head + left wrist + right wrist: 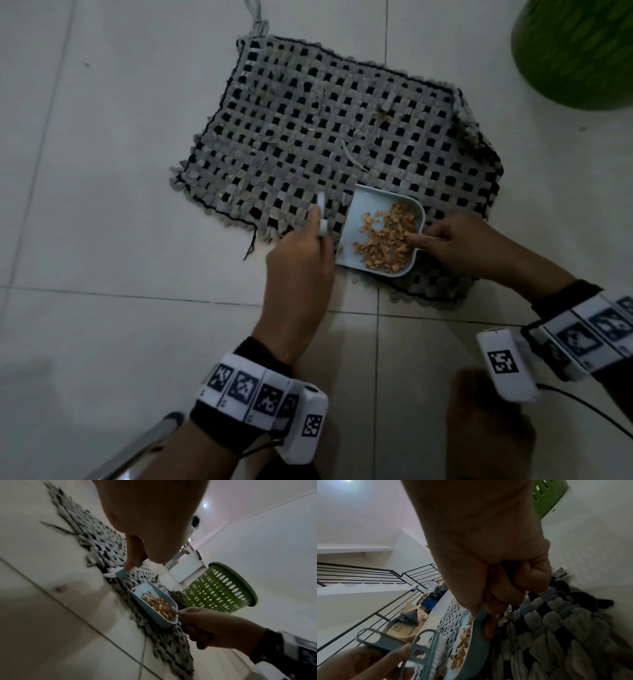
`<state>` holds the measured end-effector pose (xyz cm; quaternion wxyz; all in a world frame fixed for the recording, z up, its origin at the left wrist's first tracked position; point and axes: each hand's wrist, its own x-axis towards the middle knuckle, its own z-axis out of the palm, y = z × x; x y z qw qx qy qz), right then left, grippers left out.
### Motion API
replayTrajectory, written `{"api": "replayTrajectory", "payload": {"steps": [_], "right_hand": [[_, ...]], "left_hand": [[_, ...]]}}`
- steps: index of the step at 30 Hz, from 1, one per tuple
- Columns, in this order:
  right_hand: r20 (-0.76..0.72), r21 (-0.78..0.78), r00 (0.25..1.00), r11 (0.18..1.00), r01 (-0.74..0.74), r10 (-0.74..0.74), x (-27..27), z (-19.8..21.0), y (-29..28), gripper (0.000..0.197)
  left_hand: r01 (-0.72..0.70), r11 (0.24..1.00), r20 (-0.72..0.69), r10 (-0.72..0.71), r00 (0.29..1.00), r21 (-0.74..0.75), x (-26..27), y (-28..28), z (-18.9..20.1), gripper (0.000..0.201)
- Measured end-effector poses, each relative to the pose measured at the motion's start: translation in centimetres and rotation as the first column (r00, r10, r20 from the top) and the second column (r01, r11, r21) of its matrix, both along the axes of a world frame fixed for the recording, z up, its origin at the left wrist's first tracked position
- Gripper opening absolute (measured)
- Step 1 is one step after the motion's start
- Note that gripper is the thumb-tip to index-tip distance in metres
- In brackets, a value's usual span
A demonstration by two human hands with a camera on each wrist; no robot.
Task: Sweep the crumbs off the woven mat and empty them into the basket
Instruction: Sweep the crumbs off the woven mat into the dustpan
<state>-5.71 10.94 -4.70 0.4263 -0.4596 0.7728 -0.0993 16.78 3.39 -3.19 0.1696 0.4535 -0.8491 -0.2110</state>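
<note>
On the tiled floor (102,205), in the head view, I see the woven mat (308,130) lying flat with its right corner folded over, and the pale blue dustpan (359,205) resting on the mat's near edge, its open mouth turned to my left so the brush can push into it. My left hand (301,270) is curled around the small brush (322,219), held just beside that mouth; my right hand (462,246) is closed on the dustpan's handle, thumb lying over the rim, which I judge steadies the pan against the strokes. The crumbs (387,240) are heaped toward the pan's back wall, near the handle; I can make out little or nothing left on the weave, though the light is dim. The green basket (575,51) stands on the floor beyond the mat's far right corner, well apart from the pan. From the left wrist camera, the pan sits tipped slightly, orange-brown crumbs piled at the handle end, and the perforated basket rises behind it; I cannot see inside it. From the right wrist camera, my fingers (532,577) wrap tightly around the handle, and the brush's bristles stand right at the pan's lip. I judge sweeping nearly finished and the emptying not yet begun.
</note>
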Motion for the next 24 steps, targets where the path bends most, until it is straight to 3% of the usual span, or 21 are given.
{"api": "replayTrajectory", "payload": {"steps": [3, 6, 10, 14, 20, 24], "right_hand": [[0.007, 0.023, 1.0, 1.0, -0.001, 0.0, -0.3, 0.1, -0.1, 0.058], [0.021, 0.043, 1.0, 0.999, 0.02, -0.021, -0.8, -0.1, 0.0, 0.056], [0.038, 0.032, 0.999, 0.999, 0.01, -0.011, -1.1, -0.3, 0.0, 0.053], [0.054, 0.024, 0.998, 1.0, 0.013, -0.014, -1.0, -0.3, 0.1, 0.055], [0.049, 0.038, 0.998, 0.999, 0.028, -0.029, -1.1, 0.2, 0.6, 0.053], [0.049, 0.05, 0.997, 0.997, 0.053, -0.056, -1.2, 0.2, 0.8, 0.052]], "left_hand": [[-0.01, 0.998, -0.087, 0.015, 0.996, 0.067, -0.6, -0.3, 0.1, 0.021], [-0.11, 0.986, -0.165, 0.13, 0.978, 0.124, 0.6, -2.2, 1.2, 0.025], [-0.198, 0.98, -0.075, 0.198, 0.977, 0.014, 2.1, -4.8, 1.5, 0.036], [-0.115, 0.993, -0.008, 0.115, 0.993, 0.016, 0.2, -3.1, 0.6, 0.026], [-0.1, 0.993, -0.101, 0.106, 0.989, 0.055, -0.4, -3.3, 1.2, 0.039], [-0.155, 0.988, -0.068, 0.155, 0.986, 0.012, 1.0, -5.0, 2.1, 0.041]]}}
